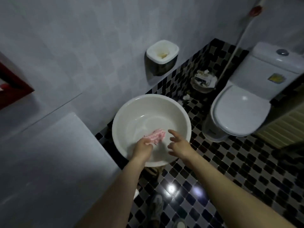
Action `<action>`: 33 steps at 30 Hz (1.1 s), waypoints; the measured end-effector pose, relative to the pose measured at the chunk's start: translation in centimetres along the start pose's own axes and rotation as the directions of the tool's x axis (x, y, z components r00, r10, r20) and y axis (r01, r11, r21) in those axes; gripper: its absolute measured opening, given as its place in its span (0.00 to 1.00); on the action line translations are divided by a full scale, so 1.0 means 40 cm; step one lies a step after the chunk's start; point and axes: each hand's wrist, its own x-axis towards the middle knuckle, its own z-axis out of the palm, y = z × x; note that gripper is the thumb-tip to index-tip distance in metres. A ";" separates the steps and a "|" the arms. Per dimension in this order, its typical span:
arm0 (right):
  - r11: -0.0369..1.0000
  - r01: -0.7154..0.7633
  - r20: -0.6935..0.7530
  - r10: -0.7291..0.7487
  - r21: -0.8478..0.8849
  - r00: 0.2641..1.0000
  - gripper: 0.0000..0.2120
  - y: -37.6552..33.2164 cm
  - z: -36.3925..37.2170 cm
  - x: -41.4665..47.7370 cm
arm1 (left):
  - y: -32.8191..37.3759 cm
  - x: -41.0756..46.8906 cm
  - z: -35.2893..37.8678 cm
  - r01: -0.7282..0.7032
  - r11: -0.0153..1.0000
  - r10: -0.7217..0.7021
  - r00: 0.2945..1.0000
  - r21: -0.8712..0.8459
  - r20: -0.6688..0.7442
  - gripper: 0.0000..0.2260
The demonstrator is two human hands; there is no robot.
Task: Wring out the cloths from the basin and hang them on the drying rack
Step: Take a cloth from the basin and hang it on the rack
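Two bare forearms (115, 186) reach over the white basin (131, 112) on the tiled floor (230, 170). Of the hands, the left hand (144, 145) grips a pink checked cloth (158, 135) inside, its length running near-left to far-right; the right hand (179, 143) hovers, fingers spread.

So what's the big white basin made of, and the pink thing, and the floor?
The basin looks like smooth, glossy plastic: thin rim, soft shine; it could be enamel. The pink checked cloth looks like soft fabric: it bunches and folds in the left hand. The floor looks like small glazed tiles, since lights reflect off them.
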 end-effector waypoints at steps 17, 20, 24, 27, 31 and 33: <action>0.683 -0.371 0.247 0.277 0.629 0.928 0.19 -0.035 0.032 0.227 | 0.125 0.160 -0.024 0.073 0.926 0.000 0.981 -0.371 0.194 0.05; 0.724 -0.348 0.222 0.269 0.595 0.937 0.28 -0.056 0.017 0.212 | 0.185 0.116 -0.063 -0.109 0.922 0.187 0.965 -0.371 0.182 0.10; 0.849 -0.190 0.120 0.150 0.492 0.981 0.35 -0.092 -0.006 0.157 | 0.234 0.064 -0.084 -0.250 0.878 0.358 0.909 -0.408 0.214 0.10; 0.738 -0.178 0.277 -0.013 0.650 0.961 0.39 -0.123 -0.041 0.106 | 0.268 0.009 -0.083 -0.247 0.864 0.393 0.876 -0.440 0.280 0.10; 0.874 -0.095 0.423 -0.133 0.476 0.896 0.41 -0.141 -0.093 -0.011 | 0.298 -0.082 -0.065 -0.228 0.884 0.397 0.826 -0.408 0.399 0.18; 0.956 0.009 0.416 -0.136 0.292 0.899 0.34 -0.143 -0.127 -0.091 | 0.302 -0.132 -0.054 -0.293 0.891 0.424 0.811 -0.347 0.403 0.18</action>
